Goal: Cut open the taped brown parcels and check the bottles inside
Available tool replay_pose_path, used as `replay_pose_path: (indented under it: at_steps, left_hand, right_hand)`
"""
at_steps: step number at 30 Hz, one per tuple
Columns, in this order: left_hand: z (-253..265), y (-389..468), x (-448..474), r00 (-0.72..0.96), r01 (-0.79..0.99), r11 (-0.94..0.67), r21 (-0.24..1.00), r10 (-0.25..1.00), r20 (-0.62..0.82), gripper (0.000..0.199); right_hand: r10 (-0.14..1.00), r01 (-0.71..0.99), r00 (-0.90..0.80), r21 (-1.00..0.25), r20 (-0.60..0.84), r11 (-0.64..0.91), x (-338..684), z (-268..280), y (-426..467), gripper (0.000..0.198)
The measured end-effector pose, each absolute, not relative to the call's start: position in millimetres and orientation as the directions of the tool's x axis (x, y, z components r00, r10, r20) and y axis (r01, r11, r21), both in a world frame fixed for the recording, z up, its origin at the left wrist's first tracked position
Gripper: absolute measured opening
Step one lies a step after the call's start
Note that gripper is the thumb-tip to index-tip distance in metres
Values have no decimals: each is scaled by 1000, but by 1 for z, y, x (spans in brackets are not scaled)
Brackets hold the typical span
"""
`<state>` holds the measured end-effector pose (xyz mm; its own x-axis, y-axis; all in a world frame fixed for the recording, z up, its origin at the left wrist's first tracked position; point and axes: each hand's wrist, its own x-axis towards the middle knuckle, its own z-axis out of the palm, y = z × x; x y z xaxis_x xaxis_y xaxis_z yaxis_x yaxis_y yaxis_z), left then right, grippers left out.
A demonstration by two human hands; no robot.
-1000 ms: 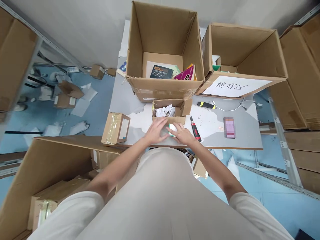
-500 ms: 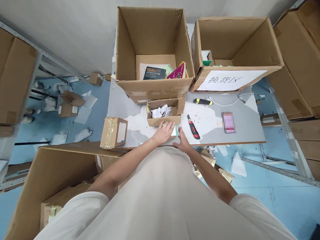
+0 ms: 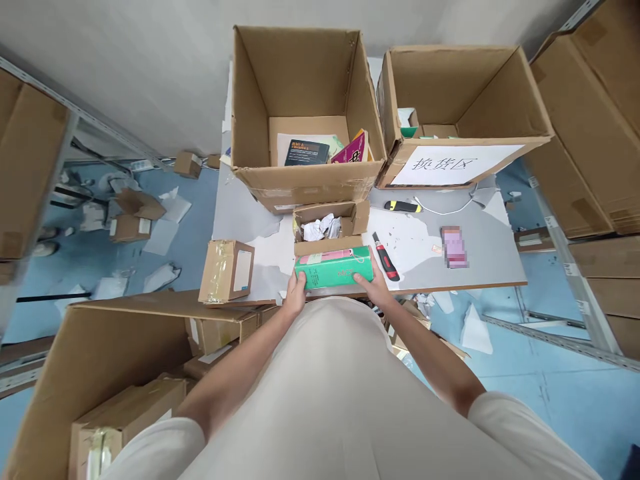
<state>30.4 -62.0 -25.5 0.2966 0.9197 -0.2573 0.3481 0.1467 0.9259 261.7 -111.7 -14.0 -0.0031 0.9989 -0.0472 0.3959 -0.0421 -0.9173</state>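
Note:
A long green carton with a pink picture on its upper face, the green box (image 3: 333, 272), lies crosswise close to my body at the table's front edge. My left hand (image 3: 296, 292) grips its left end, and my right hand (image 3: 375, 283) grips the right end with the thumb on the front face. Just behind it stands a small open cardboard box (image 3: 330, 248) with crumpled white paper (image 3: 321, 227) inside. To the right of my right hand lies a red and black utility knife (image 3: 387, 259), its blade end pointing away from me.
Two large open cartons stand at the back: one with books (image 3: 307, 153), one with a handwritten white sign (image 3: 435, 165). A yellow-black cutter (image 3: 403, 207), a white cord (image 3: 445, 212), a pink packet (image 3: 454, 247) and a taped box (image 3: 220, 270) share the table (image 3: 480, 277). A big carton (image 3: 150, 300) stands at lower left.
The green box, mostly hidden under my hands before, now shows its long side. My left hand has moved from its top to the left end; my right hand has closed on the right end.

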Motion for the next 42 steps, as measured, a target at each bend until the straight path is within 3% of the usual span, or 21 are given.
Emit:
replay_pose_path:
  at_steps: [3,5,9,14,17,20,22,25,28,31,35,38,42]
  left_hand:
    - [-35,-70,34,259,161,329,930,896,-362,63]
    - [-41,-73,34,285,91,446,890,845,-453,56]
    - [-56,-68,40,315,81,582,809,755,-575,50]
    - [-72,-58,53,319,139,611,780,718,-619,48]
    - [-65,-54,50,335,216,467,858,790,-514,60]
    - [-45,-50,40,430,372,67,926,872,-235,83]
    - [-30,-46,35,537,412,-180,893,840,-79,93]
    - [-15,-39,34,649,396,-371,840,760,30,92]
    - [-11,-31,36,698,372,-441,817,713,66,83]
    - [-8,-23,33,742,361,-481,799,667,66,92]
    - [1,-15,29,790,337,-489,805,612,41,101]
    - [3,-16,35,726,420,-428,800,688,-14,96]
    - [-5,-19,45,685,486,-410,772,727,-45,99]
  right_hand:
    - [998,502,63,-865,15,-19,265,9,-107,84]
    - [998,591,8,-806,60,43,265,21,-105,90]
    - [968,682,-232,-693,96,232,259,26,-98,88]
    - [901,728,-429,-568,59,384,247,5,-84,79]
    - [864,737,-503,-518,7,433,243,-6,-75,75]
    - [852,726,-523,-524,0,446,243,-10,-71,75]
    - [852,704,-523,-552,23,447,245,-7,-73,71]
    - [870,669,-488,-609,72,426,250,5,-84,58]
    - [888,644,-444,-646,120,409,253,21,-98,38]
    - [870,643,-478,-625,125,443,251,29,-106,33]
    - [898,774,-439,-500,18,388,243,29,-100,32]
    - [906,840,-418,-407,-62,360,237,34,-86,34]
    - [824,833,-539,-255,-174,491,231,52,-64,43]
